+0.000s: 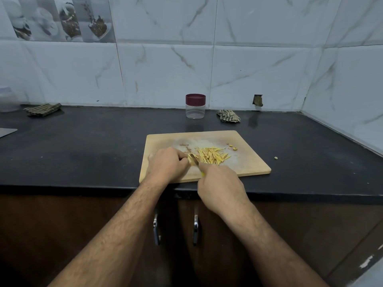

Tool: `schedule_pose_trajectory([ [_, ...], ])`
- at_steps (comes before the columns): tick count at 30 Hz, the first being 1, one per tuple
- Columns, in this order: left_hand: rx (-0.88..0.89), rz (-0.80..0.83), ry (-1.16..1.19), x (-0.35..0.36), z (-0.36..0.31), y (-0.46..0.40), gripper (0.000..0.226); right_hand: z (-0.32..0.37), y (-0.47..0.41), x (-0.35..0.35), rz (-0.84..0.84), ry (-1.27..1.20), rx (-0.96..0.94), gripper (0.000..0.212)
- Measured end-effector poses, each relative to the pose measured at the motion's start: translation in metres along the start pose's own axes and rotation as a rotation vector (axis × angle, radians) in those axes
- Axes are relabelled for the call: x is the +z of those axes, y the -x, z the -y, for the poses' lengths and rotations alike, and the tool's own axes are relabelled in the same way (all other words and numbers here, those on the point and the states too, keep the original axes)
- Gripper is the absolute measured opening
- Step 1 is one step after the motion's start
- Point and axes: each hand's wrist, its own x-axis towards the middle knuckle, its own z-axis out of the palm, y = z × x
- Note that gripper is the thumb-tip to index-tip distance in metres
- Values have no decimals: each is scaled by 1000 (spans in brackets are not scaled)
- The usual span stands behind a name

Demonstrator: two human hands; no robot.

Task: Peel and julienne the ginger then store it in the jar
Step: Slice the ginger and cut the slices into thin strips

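Wall (259,65): pale marble-look tiles behind & to the R of the counter; a strip of picture tiles top L; small broken hole low down, R of the jar.
Counter (83,150): black slab, dark wood cabinet doors under it w/ two metal handles.
Cutting board (248,162): light wood, lies flat near the front edge of the counter, roughly centre.
Left hand (166,164): on the board's L part, fingers curled down, tips pinching a small uncut bit of ginger right against the blade.
Right hand (220,187): at the board's front edge, fist wrapped round the knife handle; a bit of yellow handle peeks out by the thumb.
Jar (195,106): clear plastic, maroon lid on, upright at the back of the counter by the wall, well behind the board. Looks to have nothing in it.
Ginger strips (211,155): yellow julienne pile mid-board, just R of the blade, touching it at the near end.
Cloths: one checked, folded, back L (42,109); one crumpled just R of the jar (228,116).
Knife (194,159): short blade angled down onto the board btwn the two hands.
Scraps (233,147): a few peel/end bits at the board's far R; brown peel dust near the L hand; one stray bit on the counter, R of the board.
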Motion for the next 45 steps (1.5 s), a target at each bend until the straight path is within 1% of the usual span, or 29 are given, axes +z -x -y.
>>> schedule_pose_trajectory([
  [10,31,-4,-23,4,4,-5,27,5,-16,6,35,-3,4,47],
  [18,41,-8,-40,3,4,-4,28,11,-12,4,38,62,-19,43],
  [22,26,3,-47,1,2,-4,29,-1,10,3,29,68,-45,48],
  [25,-8,65,23,-2,4,-13,23,-8,12,-4,36,24,-11,54],
  [29,-11,103,98,-5,7,-22,13,-4,10,-10,26,1,-1,54],
  [35,-12,29,163,2,14,-23,10,5,-5,-5,18,-22,8,48],
  [38,6,-4,188,4,16,-22,5,7,-10,0,17,-22,-6,49],
  [45,12,-24,203,6,17,-19,6,9,-15,8,7,6,-17,43],
])
